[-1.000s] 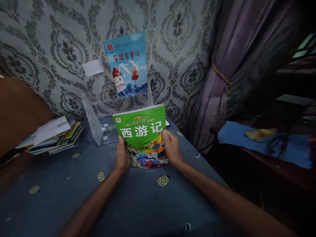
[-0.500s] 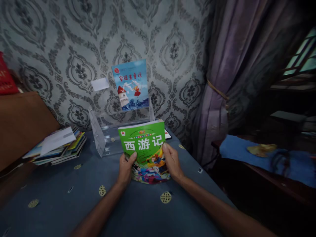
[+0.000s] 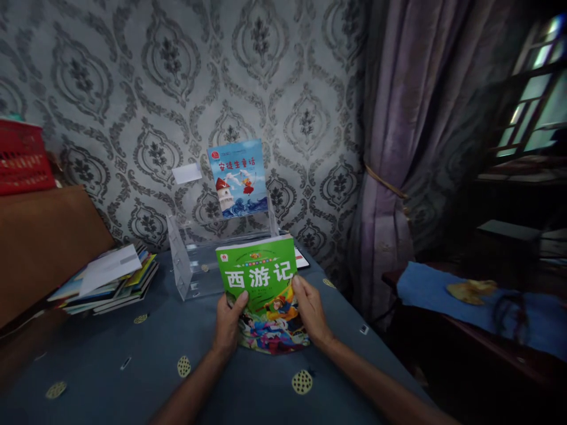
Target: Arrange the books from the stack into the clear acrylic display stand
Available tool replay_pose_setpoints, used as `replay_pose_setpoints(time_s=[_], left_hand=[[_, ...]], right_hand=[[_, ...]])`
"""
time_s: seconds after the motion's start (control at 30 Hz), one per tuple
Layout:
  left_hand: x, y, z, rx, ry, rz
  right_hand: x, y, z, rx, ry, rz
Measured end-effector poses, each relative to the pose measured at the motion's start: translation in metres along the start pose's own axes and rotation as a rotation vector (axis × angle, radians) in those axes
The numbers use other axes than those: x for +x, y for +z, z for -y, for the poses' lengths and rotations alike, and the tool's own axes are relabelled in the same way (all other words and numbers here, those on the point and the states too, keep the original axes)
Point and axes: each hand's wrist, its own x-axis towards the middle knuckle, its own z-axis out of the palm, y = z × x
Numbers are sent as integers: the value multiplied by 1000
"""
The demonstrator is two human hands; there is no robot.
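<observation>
Since the earlier frames, our left thumb has been shifting from the book's left edge onto its front cover, and our view has been tilting up, so the book is sitting lower in it and more of the wall is showing above.

We are holding a bright green paperback book with large white characters and a colourful illustrated lower half (image 3: 261,283) over the table, in front of a clear plastic display stand with stepped side panels (image 3: 181,265). Our left hand (image 3: 228,321) is clamping its left side, thumb lying on the cover; our right hand (image 3: 312,310) is clamping its right side, thumb pressing near the edge. Our other fingers are mostly hiding behind the book. Its lower edge is bowing, and we cannot tell whether it is touching the dark blue-grey patterned tablecloth (image 3: 241,392).

At the back of the stand, a light blue illustrated book with red characters (image 3: 239,177) is standing upright, with a small blank white card (image 3: 186,173) to its left. A flat, dark-edged device with a pale screen (image 3: 302,258) is partly showing behind the green book's right side. Further left, a loose pile of thin, many-coloured books (image 3: 133,289) is carrying a white paper sheet (image 3: 110,270). Off to the right, a crumpled yellowish object, perhaps a cloth (image 3: 472,290), is lying on a bright blue cloth (image 3: 420,286); the dimness is keeping us from being sure.
</observation>
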Motion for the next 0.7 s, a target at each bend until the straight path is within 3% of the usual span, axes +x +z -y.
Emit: replay_pose_setpoints(time_s=[0.7], left_hand=[[3, -2, 6, -9, -5, -21]], right_hand=[[1, 0, -2, 54, 22, 20]])
